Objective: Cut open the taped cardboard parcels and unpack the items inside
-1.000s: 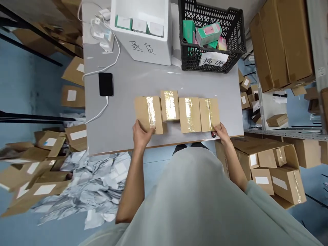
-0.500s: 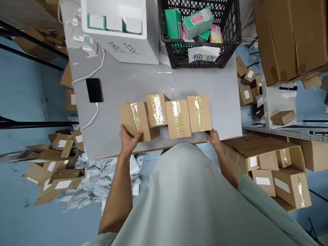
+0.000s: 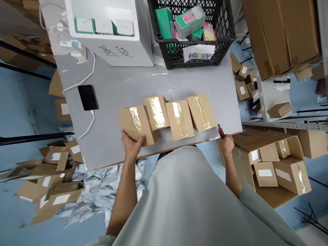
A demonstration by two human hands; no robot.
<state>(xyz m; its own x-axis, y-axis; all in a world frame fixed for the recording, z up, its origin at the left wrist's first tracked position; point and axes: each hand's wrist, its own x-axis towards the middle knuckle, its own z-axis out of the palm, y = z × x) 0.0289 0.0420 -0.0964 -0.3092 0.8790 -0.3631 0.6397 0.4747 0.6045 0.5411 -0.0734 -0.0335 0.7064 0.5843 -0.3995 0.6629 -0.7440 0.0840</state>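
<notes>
Several taped cardboard boxes stand in a row on the grey table. My left hand (image 3: 132,142) grips the near side of the leftmost cardboard box (image 3: 133,119), thumb on its right part and fingers at its left corner. My right hand (image 3: 226,143) is wrapped round a slim red and black box cutter (image 3: 220,131), by the table's front edge. Its tip points away from me, close to the rightmost box (image 3: 202,111), which sits slightly turned. Between these two lie a smaller-looking box (image 3: 156,111) and another box (image 3: 180,119), both with shiny tape along the top.
A white foam bin (image 3: 128,51) and a black crate (image 3: 176,63) of green and pink packs stand at the back. A phone (image 3: 87,97) on a white cable lies left. An open carton (image 3: 266,138) of boxes stands right, below table height.
My right hand has moved right, away from the rightmost box, and the box cutter now shows more fully. That box has turned a little. My left hand keeps its hold; the view has shifted.
</notes>
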